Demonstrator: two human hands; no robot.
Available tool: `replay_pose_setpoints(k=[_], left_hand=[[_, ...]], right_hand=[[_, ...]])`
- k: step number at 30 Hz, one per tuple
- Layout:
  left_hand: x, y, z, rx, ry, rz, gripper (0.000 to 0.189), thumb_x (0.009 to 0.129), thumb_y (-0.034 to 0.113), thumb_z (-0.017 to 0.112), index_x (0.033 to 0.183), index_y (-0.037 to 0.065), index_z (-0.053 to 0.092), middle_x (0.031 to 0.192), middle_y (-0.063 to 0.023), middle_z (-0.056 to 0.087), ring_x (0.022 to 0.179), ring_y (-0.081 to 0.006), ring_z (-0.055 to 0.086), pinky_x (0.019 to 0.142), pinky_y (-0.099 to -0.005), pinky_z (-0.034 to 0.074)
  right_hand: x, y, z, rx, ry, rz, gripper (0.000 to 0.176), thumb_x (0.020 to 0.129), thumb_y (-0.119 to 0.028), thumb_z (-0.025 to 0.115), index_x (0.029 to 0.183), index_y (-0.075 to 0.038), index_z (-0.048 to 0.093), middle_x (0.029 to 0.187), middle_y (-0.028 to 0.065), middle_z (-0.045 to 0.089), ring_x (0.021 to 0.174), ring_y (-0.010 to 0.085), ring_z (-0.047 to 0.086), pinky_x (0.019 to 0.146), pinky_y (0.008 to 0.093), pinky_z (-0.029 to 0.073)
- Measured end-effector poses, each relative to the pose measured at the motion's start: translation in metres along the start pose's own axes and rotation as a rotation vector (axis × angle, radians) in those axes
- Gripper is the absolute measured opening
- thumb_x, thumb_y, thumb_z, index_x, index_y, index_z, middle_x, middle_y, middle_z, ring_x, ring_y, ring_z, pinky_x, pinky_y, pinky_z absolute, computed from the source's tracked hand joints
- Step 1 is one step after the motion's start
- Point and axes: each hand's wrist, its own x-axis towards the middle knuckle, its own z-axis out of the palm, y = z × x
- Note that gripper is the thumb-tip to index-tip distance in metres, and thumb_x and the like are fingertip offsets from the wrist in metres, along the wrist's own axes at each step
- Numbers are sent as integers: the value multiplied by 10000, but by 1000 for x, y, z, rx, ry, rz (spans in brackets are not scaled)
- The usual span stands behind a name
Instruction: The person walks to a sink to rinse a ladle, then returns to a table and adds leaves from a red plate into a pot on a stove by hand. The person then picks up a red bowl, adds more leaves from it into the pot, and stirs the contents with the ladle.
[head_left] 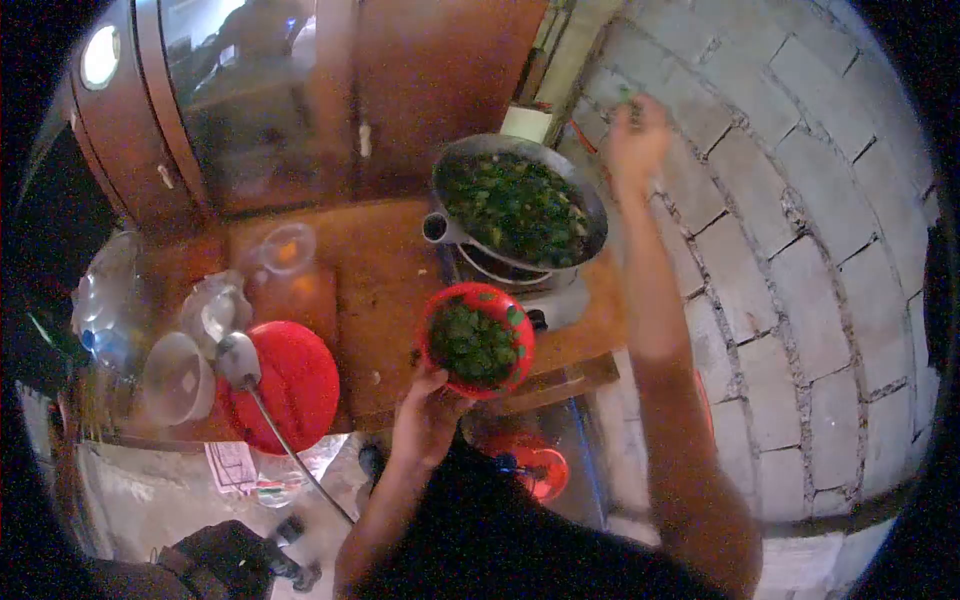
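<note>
Head view: left hand [427, 422] curls round red bowl [527, 350] of leaves [473, 342]; raised right hand [640, 148] blurred, grip unclear

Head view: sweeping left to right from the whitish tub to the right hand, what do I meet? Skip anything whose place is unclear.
Whitish tub → round red lid or plate → red bowl of green leaves → right hand.

the left hand [425, 425] is on the wok's [593, 213] near side, fingers curled in a grip; the right arm [658, 310] is outstretched, the right hand [640, 145] blurred beyond the wok's right rim.
</note>
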Motion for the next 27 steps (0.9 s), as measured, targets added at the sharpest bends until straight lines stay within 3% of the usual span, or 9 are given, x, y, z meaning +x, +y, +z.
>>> replay_pose_setpoints(k=[1, 3, 7, 9, 13, 15, 18, 21, 27], left_hand=[[-3, 1, 2, -32, 33, -54, 524, 816, 185, 574, 1302, 92, 401, 1260, -53, 489, 1120, -217, 495, 929, -411, 426], [-4, 2, 3, -55, 60, -102, 517, 820, 190, 572, 1299, 93, 403, 1258, -55, 491, 1114, -215, 498, 927, -410, 427], [4, -1, -6, -41, -33, -25, 471, 829, 195, 567, 1266, 84, 430, 1236, -62, 503, 1119, -215, 501, 937, -411, 424], [5, 1, -5, -41, -18, -46, 457, 830, 196, 567, 1255, 83, 439, 1227, -63, 508, 1117, -215, 505, 938, -411, 424], [8, 6, 7, -41, -32, -43, 454, 832, 202, 565, 1250, 69, 448, 1214, -58, 521, 1103, -211, 509, 939, -410, 422], [10, 8, 13, 12, -29, -4, 461, 833, 204, 563, 1256, 63, 446, 1216, -58, 522, 1103, -210, 508, 941, -406, 420], [11, 10, 18, -6, -103, -18, 438, 833, 192, 560, 1235, 48, 462, 1220, -67, 523, 1099, -209, 515, 933, -392, 430], [15, 8, 18, 19, -65, -47, 326, 820, 271, 599, 1071, 66, 567, 1018, -75, 626, 940, -240, 595, 821, -405, 499], [21, 6, 23, 24, -105, 26, 293, 829, 248, 588, 1064, 74, 571, 1043, -75, 617, 966, -239, 586, 856, -391, 482]], right_hand=[[-8, 21, 50, -245, -174, -13, 255, 750, -168, 678, 988, -74, 678, 954, 166, 655, 905, 257, 627, 783, 396, 474], [-45, 31, 87, 278, -595, -600, 291, 751, -185, 698, 1007, -50, 661, 987, 140, 657, 943, 275, 610, 802, 430, 458], [-43, -19, 31, 173, -436, -274, 301, 766, -161, 681, 1035, -31, 641, 976, 116, 665, 911, 252, 615, 786, 383, 471], [-43, -45, -14, 234, -807, -22, 310, 773, -131, 663, 1065, -32, 631, 982, 96, 662, 907, 204, 612, 798, 320, 481], [-91, -76, -69, 538, -1057, -417, 309, 767, -103, 654, 1067, -33, 634, 945, 105, 659, 862, 167, 612, 768, 293, 492], [-109, -107, -100, 441, -1362, -343, 424, 741, -137, 673, 1148, -49, 593, 1045, 130, 625, 968, 207, 599, 849, 324, 476], [-149, -108, -101, 447, -1141, -610, 598, 694, -270, 704, 1241, -115, 518, 1215, 194, 525, 1130, 328, 509, 935, 418, 436], [-159, -122, -110, 281, -1121, -657, 663, 678, -205, 705, 1292, -132, 465, 1271, 162, 429, 1150, 333, 481, 942, 397, 434], [-178, -113, -92, 272, -1188, -589, 475, 701, -99, 631, 1168, -109, 545, 1151, 182, 485, 1079, 360, 508, 913, 420, 441]])
